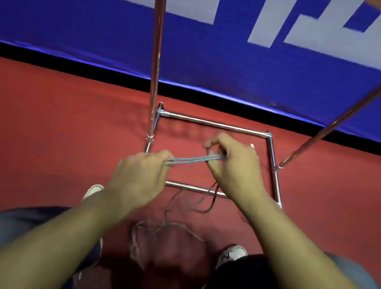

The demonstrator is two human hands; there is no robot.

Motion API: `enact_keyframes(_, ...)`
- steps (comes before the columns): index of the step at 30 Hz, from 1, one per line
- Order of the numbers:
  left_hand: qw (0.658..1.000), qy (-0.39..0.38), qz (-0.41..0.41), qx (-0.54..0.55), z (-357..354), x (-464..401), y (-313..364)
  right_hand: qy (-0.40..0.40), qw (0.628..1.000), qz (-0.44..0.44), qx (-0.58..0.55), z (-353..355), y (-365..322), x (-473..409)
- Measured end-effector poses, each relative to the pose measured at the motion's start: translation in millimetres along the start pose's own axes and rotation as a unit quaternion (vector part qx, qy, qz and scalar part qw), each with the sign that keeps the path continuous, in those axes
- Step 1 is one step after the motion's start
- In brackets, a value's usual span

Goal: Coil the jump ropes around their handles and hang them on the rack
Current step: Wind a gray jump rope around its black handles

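Both hands are holding a thin grey jump rope above the square base of a chrome tube rack — several strands are stretching between them. The left hand is keeping a closed grip, fingers curled round one end of the bundle; the right hand is pinching the other end. Slack rope is hanging down and lying in loops on the red floor, on the near side of the rack's base, between two white shoes.
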State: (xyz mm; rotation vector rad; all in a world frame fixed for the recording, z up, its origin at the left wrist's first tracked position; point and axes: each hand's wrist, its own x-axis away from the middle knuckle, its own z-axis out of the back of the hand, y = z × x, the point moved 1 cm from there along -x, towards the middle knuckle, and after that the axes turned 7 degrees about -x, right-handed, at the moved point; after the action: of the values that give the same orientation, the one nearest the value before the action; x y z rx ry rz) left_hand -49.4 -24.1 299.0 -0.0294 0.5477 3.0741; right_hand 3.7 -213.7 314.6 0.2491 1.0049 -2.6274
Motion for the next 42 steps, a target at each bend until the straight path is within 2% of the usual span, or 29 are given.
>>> enact_keyframes(3,0.999,-0.001,0.042,-0.023,-7,-20,-11,-0.056,0.998,0.023,-0.014,-16,7,0)
enact_keyframes(9,0.994,-0.072,0.075,0.028,-33,-42,-20,-0.053,0.996,-0.033,-0.068,-30,19,-12)
enact_keyframes(11,0.993,-0.074,0.075,0.05,-36,-45,-21,-0.056,0.994,-0.045,-0.08,-39,21,-10)
enact_keyframes(21,0.984,-0.141,0.099,0.036,-48,-48,-17,-0.094,0.981,-0.106,-0.129,-44,37,-11)
enact_keyframes(24,0.967,-0.162,0.16,0.111,-50,-55,-14,-0.13,0.978,-0.103,-0.127,-43,35,-8)
enact_keyframes(27,0.924,-0.126,0.227,0.281,-49,-60,-14,-0.235,0.963,-0.104,-0.077,-46,36,-2)
enact_keyframes(29,0.9,-0.106,0.243,0.344,-49,-60,-9,-0.297,0.95,-0.099,-0.018,-52,38,4)
enact_keyframes(31,0.887,-0.087,0.239,0.385,-48,-60,0,-0.316,0.942,-0.107,-0.041,-60,37,10)
enact_keyframes(32,0.876,-0.065,0.238,0.414,-47,-61,2,-0.312,0.937,-0.129,-0.094,-64,34,12)
enact_keyframes(35,0.805,0.002,0.256,0.535,-39,-62,7,-0.273,0.895,-0.209,-0.284,-76,23,14)
enact_keyframes(39,0.708,0.007,0.265,0.655,-32,-61,8,-0.156,0.864,-0.259,-0.403,-82,14,13)
enact_keyframes(40,0.688,0.005,0.265,0.676,-31,-61,8,-0.125,0.831,-0.287,-0.46,-82,13,11)
enact_keyframes(42,0.677,0.003,0.258,0.689,-32,-59,11,-0.083,0.723,-0.351,-0.589,-81,11,9)
